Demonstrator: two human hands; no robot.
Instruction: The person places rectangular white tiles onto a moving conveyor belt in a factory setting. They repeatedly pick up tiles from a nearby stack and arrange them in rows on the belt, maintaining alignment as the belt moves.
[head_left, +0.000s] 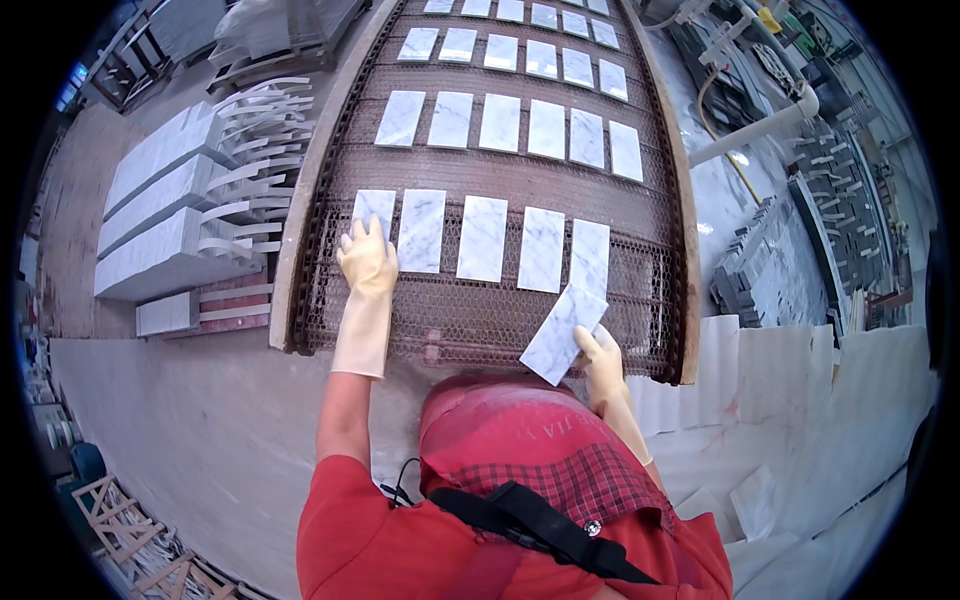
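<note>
Both hands wear pale rubber gloves. My left hand (366,258) rests flat on the leftmost white marble tile (374,208) of the nearest row on the wire mesh conveyor belt (480,320). In my right hand (601,352) I hold a loose white marble tile (562,333), tilted, just above the belt's near right part. The near row also holds several upright tiles side by side, such as the middle tile (483,238) and the tile at the right end (590,258).
More rows of marble tiles (510,125) lie farther up the belt. Stacks of white tiles (165,220) stand on the floor at left. At right are a white pipe (755,128), dark stacked pieces (765,280) and white sheets (790,400).
</note>
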